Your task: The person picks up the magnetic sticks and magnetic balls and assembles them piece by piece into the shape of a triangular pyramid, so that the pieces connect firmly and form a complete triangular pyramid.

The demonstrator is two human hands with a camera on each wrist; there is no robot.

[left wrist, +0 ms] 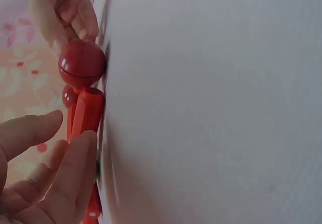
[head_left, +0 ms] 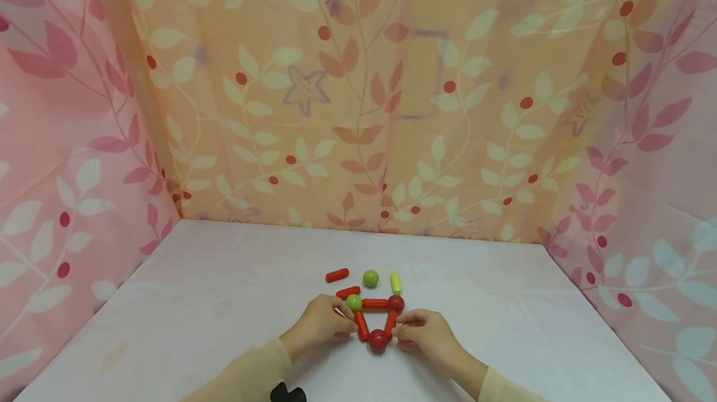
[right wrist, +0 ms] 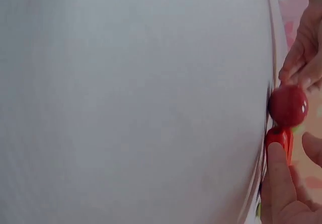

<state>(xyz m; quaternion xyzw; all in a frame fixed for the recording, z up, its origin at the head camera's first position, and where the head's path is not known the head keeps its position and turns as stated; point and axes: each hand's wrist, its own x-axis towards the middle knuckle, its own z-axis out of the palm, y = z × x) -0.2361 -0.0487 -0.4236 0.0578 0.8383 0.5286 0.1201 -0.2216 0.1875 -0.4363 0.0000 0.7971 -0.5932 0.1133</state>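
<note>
Three red rods and three balls lie in a triangle on the table. Its near corner is a dark red ball (head_left: 378, 341); another dark red ball (head_left: 396, 303) and a green ball (head_left: 353, 302) form the far corners. My left hand (head_left: 323, 318) is beside the left red rod (head_left: 361, 325), fingertips at its side, thumb held apart from it in the left wrist view. My right hand (head_left: 428, 331) is at the right red rod (head_left: 391, 321); one finger touches it in the right wrist view, with the thumb apart. A third red rod (head_left: 374, 303) joins the far balls.
Beyond the triangle lie a loose red rod (head_left: 337, 275), a second loose red rod (head_left: 348, 292), a loose green ball (head_left: 371, 278) and a yellow-green rod (head_left: 396, 282). A white cloth covers the table (head_left: 252, 265). Patterned curtains (head_left: 358, 140) stand behind and at both sides.
</note>
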